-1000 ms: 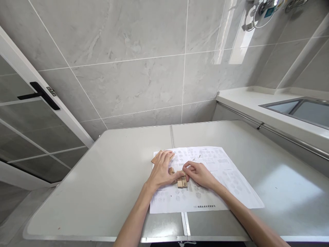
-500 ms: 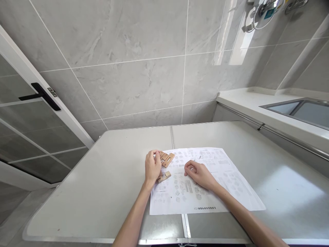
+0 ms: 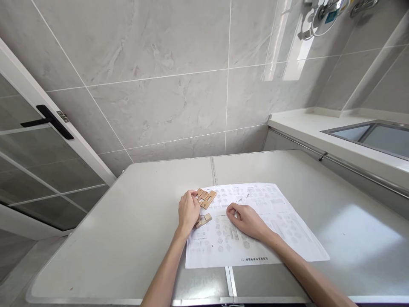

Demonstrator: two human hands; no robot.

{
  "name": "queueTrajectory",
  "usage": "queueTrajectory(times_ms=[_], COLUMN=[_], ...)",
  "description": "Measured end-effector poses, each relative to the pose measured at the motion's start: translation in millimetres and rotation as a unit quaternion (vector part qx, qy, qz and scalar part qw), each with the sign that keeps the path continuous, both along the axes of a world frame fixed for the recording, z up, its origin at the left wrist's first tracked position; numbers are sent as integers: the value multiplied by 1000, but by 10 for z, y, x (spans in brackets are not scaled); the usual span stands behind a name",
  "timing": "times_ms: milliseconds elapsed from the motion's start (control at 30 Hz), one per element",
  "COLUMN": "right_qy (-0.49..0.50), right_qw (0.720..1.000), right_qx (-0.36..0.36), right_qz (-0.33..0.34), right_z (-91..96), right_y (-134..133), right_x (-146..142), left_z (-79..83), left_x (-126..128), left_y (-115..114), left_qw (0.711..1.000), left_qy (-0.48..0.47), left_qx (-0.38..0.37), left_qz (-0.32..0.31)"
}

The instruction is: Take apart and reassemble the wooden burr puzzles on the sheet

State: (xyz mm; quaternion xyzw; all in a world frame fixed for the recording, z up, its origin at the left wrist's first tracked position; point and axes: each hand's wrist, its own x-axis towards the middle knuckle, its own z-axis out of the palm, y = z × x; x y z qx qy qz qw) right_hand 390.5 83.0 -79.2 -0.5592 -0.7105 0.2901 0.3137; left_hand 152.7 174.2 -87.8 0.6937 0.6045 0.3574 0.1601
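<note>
My left hand (image 3: 188, 209) is bent over the left side of a group of flat wooden pieces (image 3: 207, 199), its fingertips pressed to their edge and partly hidden. Some pieces have slots cut through them and small dark marks. Just below lies a smaller wooden piece (image 3: 204, 220) with a raised block at one end, partly covered by this hand. My right hand (image 3: 245, 219) rests loosely curled on a printed paper sheet (image 3: 220, 258); nothing shows between its fingers. The wooden pieces lie over the left part of the sheet.
A pale folding table (image 3: 121, 238) with a central seam (image 3: 230, 279) carries the sheet. Behind it stands a grey tiled wall (image 3: 159, 106). A counter with a sink (image 3: 370, 132) is on the right; a door with a black handle (image 3: 53, 121) is on the left.
My left hand has dropped slightly, showing more of the upper wooden pieces. My right hand has shifted a little to the left and down on the sheet. The view has tilted slightly.
</note>
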Motion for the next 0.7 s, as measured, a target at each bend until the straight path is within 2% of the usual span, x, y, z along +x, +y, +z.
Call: queueTrajectory(times_ms=[300,433,567,700], right_qy=[-10,-7,-12,-12], right_qw=[1000,1000,1000,1000], right_qx=[1,4,4,6], right_qz=[4,5,3,4], right_z=[8,-4,-10,0], right_y=[-7,0,4,4], right_x=[-13,-8,-12,-21], left_z=[45,91,122,102], left_x=[-192,-420,-688,-736], left_y=[71,211,353,364], left_qw=[1000,998,994,994], left_qy=[-1,-34,-85,-91], left_qx=[-27,-49,-71,-64], left_qz=[13,15,-10,0])
